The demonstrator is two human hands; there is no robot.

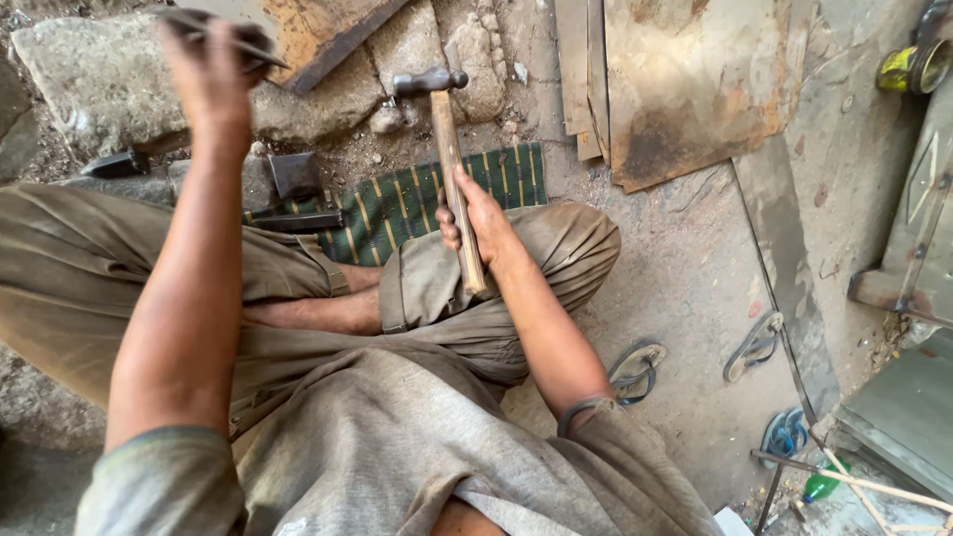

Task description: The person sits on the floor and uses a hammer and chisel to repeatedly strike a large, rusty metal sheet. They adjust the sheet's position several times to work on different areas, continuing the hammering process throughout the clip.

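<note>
The person sits cross-legged on the dusty ground, seen from above. The right hand (475,220) is closed around the pale wooden handle of a hammer with a dark metal head (449,149); the handle runs up and away from the body, and the head hangs over the stony ground just beyond a green cloth with yellow stripes (417,199). The left hand (210,74) is raised high and gripped tight on a thin dark metal strip (233,38), which juts out to the right of the fist; the hand is blurred, so the finger positions are hard to read. Below the left forearm, at the edge of the striped cloth, stands a small dark iron block (295,175) with a flat dark bar (298,220) lying just in front of it. Rusty steel sheets (695,79) lie on the ground to the right, well apart from both hands. A pair of sandals (695,359) rests near the right elbow.
</note>
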